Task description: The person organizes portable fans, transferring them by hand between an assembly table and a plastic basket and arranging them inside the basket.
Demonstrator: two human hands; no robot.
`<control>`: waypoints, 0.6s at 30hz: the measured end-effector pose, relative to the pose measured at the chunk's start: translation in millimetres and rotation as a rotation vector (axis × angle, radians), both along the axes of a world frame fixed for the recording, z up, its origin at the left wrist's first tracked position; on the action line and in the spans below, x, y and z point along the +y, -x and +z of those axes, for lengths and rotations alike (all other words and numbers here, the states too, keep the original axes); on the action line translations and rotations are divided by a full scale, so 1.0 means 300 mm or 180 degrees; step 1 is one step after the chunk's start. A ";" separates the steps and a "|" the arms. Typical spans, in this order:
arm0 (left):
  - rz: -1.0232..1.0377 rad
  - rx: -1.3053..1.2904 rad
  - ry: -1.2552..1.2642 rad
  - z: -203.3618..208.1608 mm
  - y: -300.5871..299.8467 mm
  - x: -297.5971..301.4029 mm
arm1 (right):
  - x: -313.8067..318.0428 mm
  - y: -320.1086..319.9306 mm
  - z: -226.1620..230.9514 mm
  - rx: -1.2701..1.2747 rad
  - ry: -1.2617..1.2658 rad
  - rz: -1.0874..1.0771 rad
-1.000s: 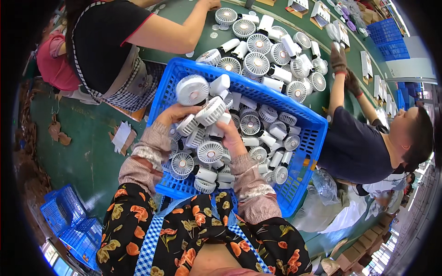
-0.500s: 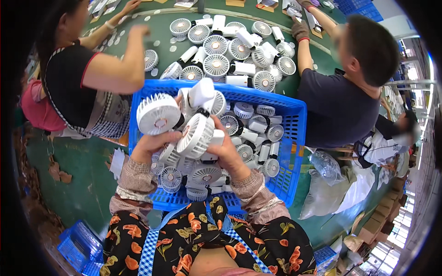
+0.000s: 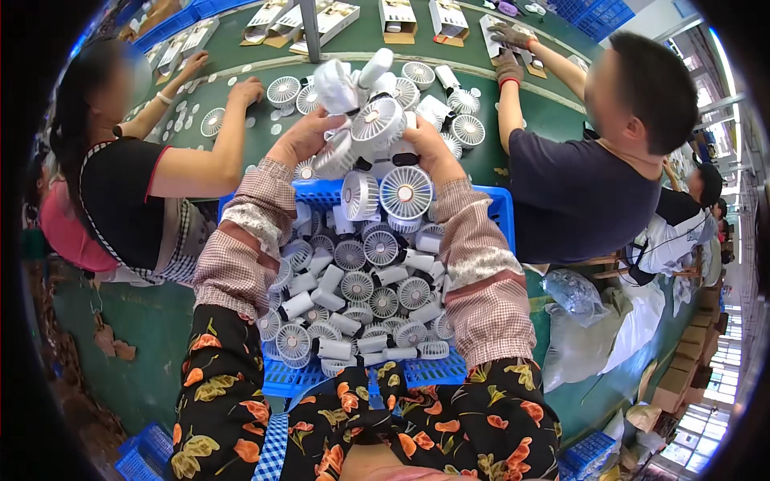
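Note:
A bunch of several white handheld fans (image 3: 379,122) is held between my two hands, over the far rim of the blue plastic basket (image 3: 502,215) and the near edge of the green worktable (image 3: 357,38). My left hand (image 3: 308,138) grips the bunch from the left, its fingers partly hidden behind a fan. On the other side, my right hand (image 3: 433,149) closes around fans, with its fingertips out of sight. Below my forearms, many more white fans (image 3: 357,286) lie jumbled in the basket. Loose fans (image 3: 468,131) rest on the table beyond my hands.
Co-workers sit close on both sides, one in a black top (image 3: 188,172), the other in a dark T-shirt (image 3: 577,192) with gloved hands at a box. Open cartons (image 3: 398,19) line the table's far part, near a grey post (image 3: 310,32). Pale sacks (image 3: 589,341) lie at right.
Both my hands have moved forward and up with a bunch of fans, from over the basket to the table's edge. My arms are now stretched out, and more of the basket's contents shows.

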State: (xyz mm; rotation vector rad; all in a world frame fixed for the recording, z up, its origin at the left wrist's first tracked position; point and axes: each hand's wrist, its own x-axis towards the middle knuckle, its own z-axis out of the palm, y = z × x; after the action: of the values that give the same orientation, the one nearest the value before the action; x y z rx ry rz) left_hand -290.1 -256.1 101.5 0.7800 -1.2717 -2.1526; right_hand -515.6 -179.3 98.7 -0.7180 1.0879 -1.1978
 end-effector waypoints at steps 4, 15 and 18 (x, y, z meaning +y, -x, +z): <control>0.0557 -0.0280 -0.0277 -0.071 -0.056 -0.043 | -0.100 0.074 -0.070 0.0869 -0.0126 -0.0221; 0.2039 -0.0585 0.0343 -0.129 -0.166 0.093 | -0.243 0.294 -0.179 0.3438 -0.0031 -0.0981; 0.2246 -0.1275 0.1780 -0.073 -0.136 0.260 | -0.235 0.412 -0.178 0.4124 -0.0408 -0.1439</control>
State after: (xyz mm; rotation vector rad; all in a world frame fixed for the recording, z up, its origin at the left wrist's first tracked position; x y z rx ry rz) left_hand -249.3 -178.0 79.5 1.2072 -1.4095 -1.0496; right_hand -639.1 -249.8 45.2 -1.2279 2.4695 -0.9399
